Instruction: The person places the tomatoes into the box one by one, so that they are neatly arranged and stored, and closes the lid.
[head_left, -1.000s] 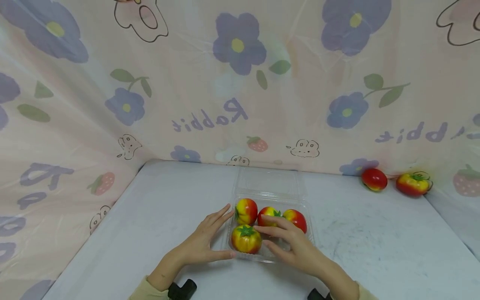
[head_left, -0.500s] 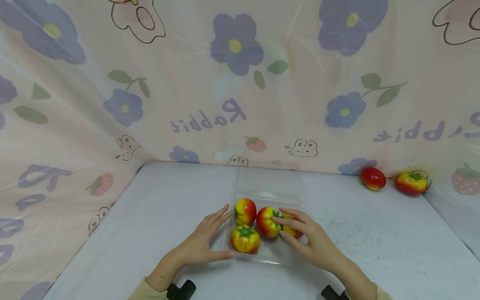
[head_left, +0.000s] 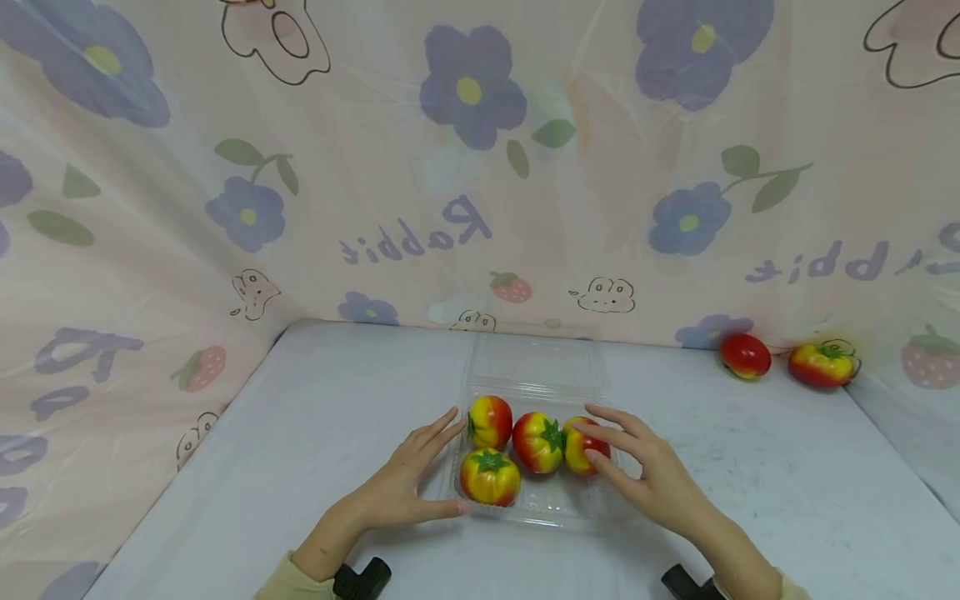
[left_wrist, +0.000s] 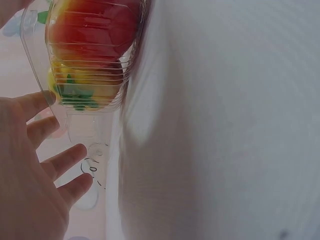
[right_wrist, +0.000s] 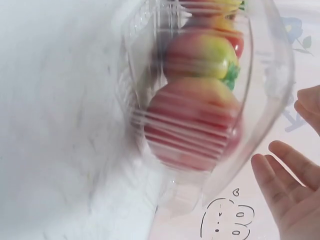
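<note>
A clear plastic clamshell box point(head_left: 555, 522) lies with its lid point(head_left: 536, 364) folded back on the table. Inside sit several red-and-yellow tomatoes with green leafy tops: one at the back left point(head_left: 491, 421), one at the front left point(head_left: 491, 479), one in the middle point(head_left: 537, 442) and one at the right point(head_left: 576, 450). My left hand point(head_left: 408, 487) is spread along the box's left side, and in the left wrist view a fingertip point(left_wrist: 50, 97) touches the rim. My right hand point(head_left: 656, 475) hovers with extended fingers by the right tomato; in the right wrist view its fingers stand apart from the box.
Two more red-and-yellow fruits lie at the back right of the white table point(head_left: 750, 483), one showing its red side point(head_left: 745, 357), the other a green top point(head_left: 821, 365). A flowered cloth point(head_left: 420, 167) hangs behind and at the sides.
The middle and right tomatoes have turned and shifted in the box, the right one now lying against the middle one. My right hand has moved rightward off them. The left hand stays put.
</note>
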